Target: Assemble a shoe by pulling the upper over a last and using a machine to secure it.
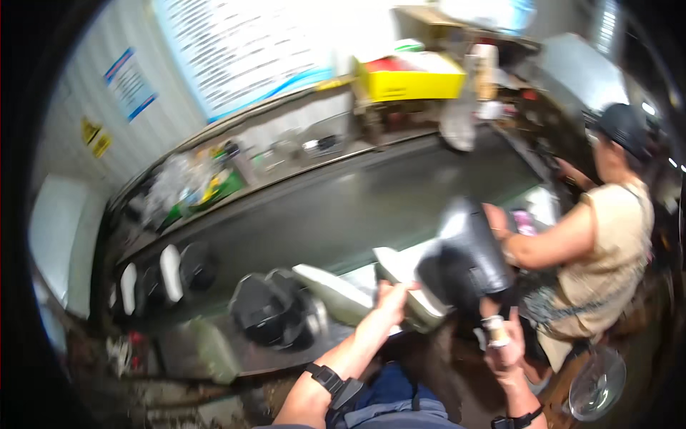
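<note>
My left hand (390, 303) is closed at the near edge of a pale green, white-topped long piece (427, 302), and seems to grip it. My right hand (507, 349), lower right, is closed around a small pale and brown object (494, 330), too blurred to name. Just above it stands a glossy black boot (468, 247), smeared by motion, between me and a co-worker. Left of my left hand lies another pale green long piece (334, 292). Farther left, black boots (261, 311) stand close together at the bench's near side.
A dark conveyor belt (321, 193) runs across the bench. White sole-shaped pieces (171, 273) and dark footwear stand on its left end. A yellow box (414, 84) sits on the back shelf, with plastic bags (175, 189) farther left. A co-worker (607, 250) stands close on my right.
</note>
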`<state>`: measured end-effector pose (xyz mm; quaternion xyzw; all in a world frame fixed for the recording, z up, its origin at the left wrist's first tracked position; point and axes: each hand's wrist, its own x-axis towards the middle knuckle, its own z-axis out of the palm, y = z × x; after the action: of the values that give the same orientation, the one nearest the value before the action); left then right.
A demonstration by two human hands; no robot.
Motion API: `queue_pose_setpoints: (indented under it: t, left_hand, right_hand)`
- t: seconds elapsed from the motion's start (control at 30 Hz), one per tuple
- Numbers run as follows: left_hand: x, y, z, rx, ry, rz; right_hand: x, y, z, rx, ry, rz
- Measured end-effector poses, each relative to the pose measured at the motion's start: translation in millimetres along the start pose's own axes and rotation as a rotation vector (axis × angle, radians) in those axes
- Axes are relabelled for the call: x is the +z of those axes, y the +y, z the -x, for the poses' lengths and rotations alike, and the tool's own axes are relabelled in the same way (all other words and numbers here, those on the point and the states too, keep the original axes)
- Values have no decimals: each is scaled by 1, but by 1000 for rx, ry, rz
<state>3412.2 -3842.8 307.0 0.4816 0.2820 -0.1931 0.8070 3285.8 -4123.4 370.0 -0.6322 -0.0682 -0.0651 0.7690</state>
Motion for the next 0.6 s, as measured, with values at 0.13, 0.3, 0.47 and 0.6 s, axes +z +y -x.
queue_pose_setpoints:
  t: [0.13, 0.3, 0.47, 0.6]
  left_hand:
    - [-59, 58, 137, 153, -490, 297]
    - [-206, 71, 279, 233, -563, 724]
    - [-368, 39, 382, 435, -27, 457]
    - [-494, 77, 399, 549, 428, 216]
  right_hand:
    - [-11, 18, -13, -260, 37, 873]
    - [150, 15, -55, -591, -29, 658]
    - [312, 12, -41, -554, -313, 440]
    - [448, 39, 34, -19, -227, 135]
